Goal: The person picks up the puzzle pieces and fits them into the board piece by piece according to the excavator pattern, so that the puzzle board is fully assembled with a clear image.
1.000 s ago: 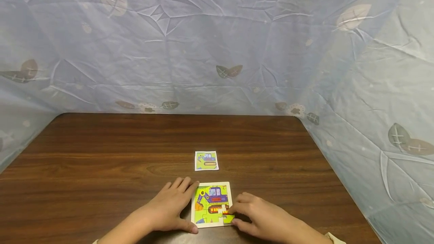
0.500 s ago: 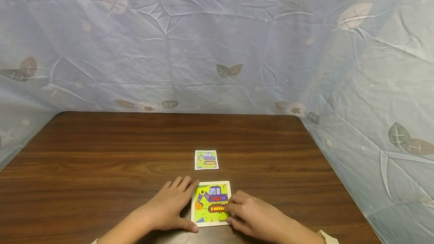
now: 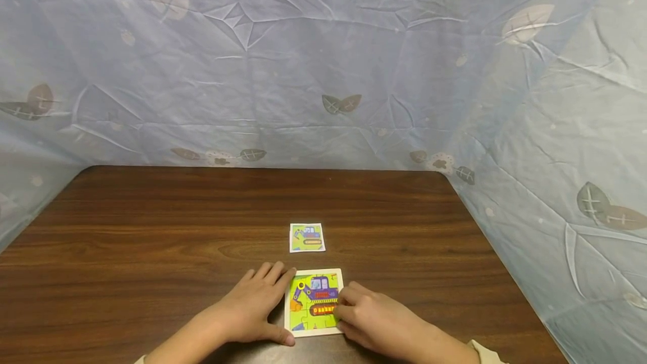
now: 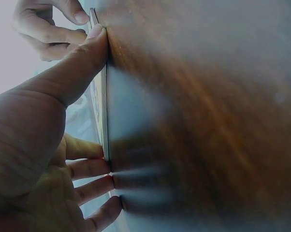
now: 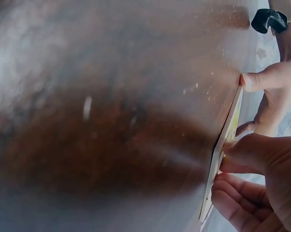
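A square jigsaw puzzle (image 3: 315,294) in a pale frame lies near the table's front edge, showing a purple excavator on green. Along its left side the left hand (image 3: 255,305) rests with fairly straight fingers, thumb at the near corner and index finger at the far corner. The right hand (image 3: 376,313) bends over the lower right part, its thumb and index finger close together on a puzzle piece there. That piece is mostly hidden by the fingers. Seen from the right wrist, the right thumb (image 5: 244,150) is against the frame's near edge.
Beyond the puzzle lies a small picture card (image 3: 307,237) with the same excavator. The dark wooden table (image 3: 151,229) has rounded far corners. A pale blue leaf-patterned cloth (image 3: 283,72) hangs behind and at both sides.
The right hand has moved slightly left over the puzzle with the piece, and the pale gap near the excavator's track no longer shows. The left hand has stayed in place.
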Available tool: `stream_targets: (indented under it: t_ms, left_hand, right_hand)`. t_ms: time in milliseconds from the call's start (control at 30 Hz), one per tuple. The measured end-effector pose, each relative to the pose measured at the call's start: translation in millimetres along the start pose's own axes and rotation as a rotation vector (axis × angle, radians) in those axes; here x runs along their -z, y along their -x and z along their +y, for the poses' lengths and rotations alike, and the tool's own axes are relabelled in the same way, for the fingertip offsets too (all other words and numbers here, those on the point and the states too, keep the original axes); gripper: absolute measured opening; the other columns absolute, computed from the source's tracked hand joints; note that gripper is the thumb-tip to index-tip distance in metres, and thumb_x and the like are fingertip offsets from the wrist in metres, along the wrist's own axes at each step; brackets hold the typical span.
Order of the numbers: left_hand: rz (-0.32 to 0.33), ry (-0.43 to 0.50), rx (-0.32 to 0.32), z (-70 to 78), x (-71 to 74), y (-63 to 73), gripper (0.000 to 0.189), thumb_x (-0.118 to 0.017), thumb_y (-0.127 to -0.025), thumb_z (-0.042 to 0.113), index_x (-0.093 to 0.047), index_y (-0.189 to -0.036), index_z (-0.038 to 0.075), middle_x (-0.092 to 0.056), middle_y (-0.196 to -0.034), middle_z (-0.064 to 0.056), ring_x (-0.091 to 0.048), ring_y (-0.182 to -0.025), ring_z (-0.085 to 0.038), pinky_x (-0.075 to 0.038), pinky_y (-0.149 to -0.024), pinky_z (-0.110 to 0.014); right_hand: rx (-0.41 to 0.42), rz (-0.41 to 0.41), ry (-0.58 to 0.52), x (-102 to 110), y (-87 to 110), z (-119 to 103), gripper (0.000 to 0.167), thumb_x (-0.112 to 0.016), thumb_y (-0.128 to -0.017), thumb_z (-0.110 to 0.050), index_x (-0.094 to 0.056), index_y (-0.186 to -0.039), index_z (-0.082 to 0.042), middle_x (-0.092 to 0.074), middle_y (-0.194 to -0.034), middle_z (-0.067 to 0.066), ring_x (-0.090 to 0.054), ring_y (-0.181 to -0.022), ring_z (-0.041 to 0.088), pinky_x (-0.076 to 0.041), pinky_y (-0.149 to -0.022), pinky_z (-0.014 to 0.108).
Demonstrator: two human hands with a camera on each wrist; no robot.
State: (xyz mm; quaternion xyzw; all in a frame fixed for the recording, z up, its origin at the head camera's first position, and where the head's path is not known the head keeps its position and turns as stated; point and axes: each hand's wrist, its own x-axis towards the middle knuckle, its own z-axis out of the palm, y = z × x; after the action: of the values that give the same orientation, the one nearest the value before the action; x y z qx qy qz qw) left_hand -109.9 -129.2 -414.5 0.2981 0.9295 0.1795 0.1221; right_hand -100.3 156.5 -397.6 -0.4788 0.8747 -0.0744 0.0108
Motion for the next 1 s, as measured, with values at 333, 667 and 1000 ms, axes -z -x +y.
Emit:
stream_targets:
  t_ms: [333,667,1000]
  left_hand:
    - [0.0,0.0,-0.001,0.9,1.1,0.3,0.122,-0.081,-0.071,0.074,-0.04,-0.157,-0.002,-0.047,-0.155,-0.022,-0.044,-0.142,-0.042,-0.04,-0.111,-0.072]
    - [-0.014,-0.006,-0.002,1.2,1.0,0.1,0.12,-0.08,-0.072,0.075,-0.041,-0.157,-0.001,-0.047,-0.155,-0.021,-0.045,-0.141,-0.04,-0.041,-0.112,-0.07]
    - [-0.024,-0.003,-0.003,1.2,2.2,0.0,0.12,-0.079,-0.074,0.075,-0.04,-0.158,-0.001,-0.048,-0.152,-0.018,-0.046,-0.139,-0.038,-0.041,-0.11,-0.07]
  right_hand:
    - [0.002,-0.025,-0.051,1,-0.7,3,0.012,-0.072,-0.1,-0.027,-0.079,-0.107,-0.02,-0.061,-0.108,-0.008,-0.049,-0.095,-0.002,-0.047,-0.076,0.007]
    - [-0.041,-0.119,-0.09,6,9.9,16,0.041,-0.062,-0.102,-0.052,-0.073,-0.133,-0.028,-0.056,-0.149,0.002,-0.056,-0.133,0.019,-0.056,-0.108,0.043]
    - [-0.178,-0.169,-0.162,2,18.6,21,0.071,-0.059,-0.098,-0.067,-0.049,-0.157,-0.028,-0.037,-0.168,0.008,-0.046,-0.149,0.032,-0.048,-0.114,0.057]
